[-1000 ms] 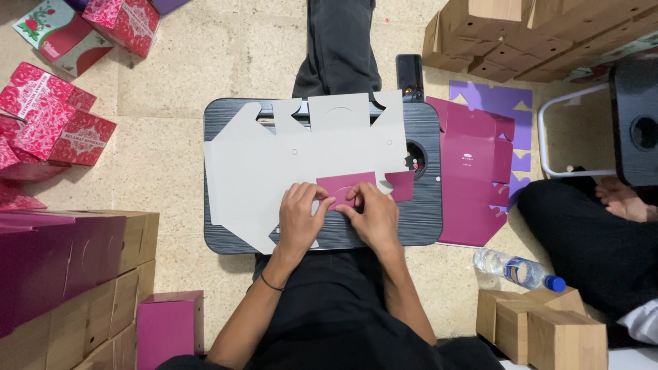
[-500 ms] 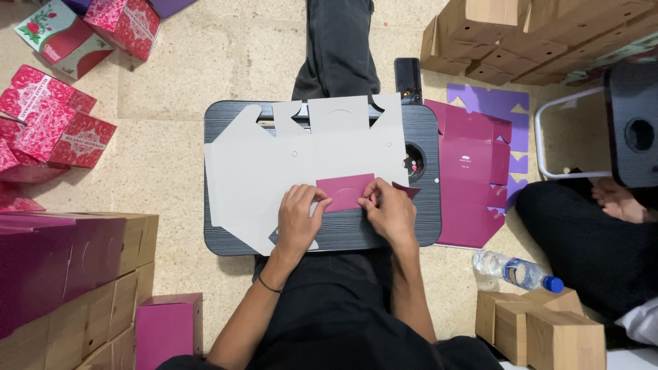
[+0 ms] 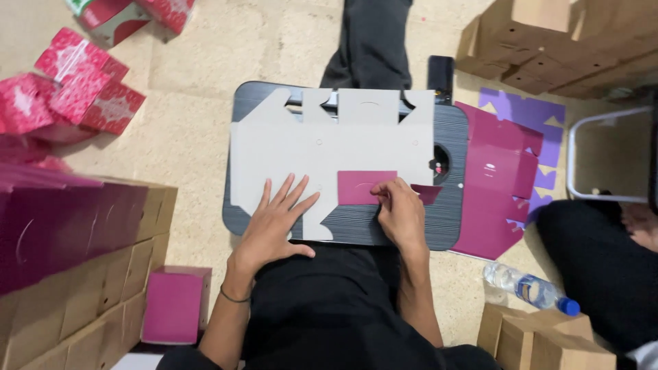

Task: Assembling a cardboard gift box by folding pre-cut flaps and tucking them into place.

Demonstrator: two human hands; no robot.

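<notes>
Two bare hands work a flat grey carton blank (image 3: 329, 147) on a dark lap tray (image 3: 452, 130): the left hand (image 3: 274, 223) lies spread, fingers open, pressing its lower edge, while the right hand (image 3: 401, 212) pinches the folded magenta flap (image 3: 363, 186) just beside it.

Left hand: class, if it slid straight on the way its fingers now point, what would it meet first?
The left hand lies flat on the grey box blank, fingers pointing up and right. It would likely reach the folded magenta flap first.

flat grey box blank (image 3: 329, 147) ctr | red boxes (image 3: 75, 89) top-L | magenta boxes (image 3: 68, 219) L
</notes>
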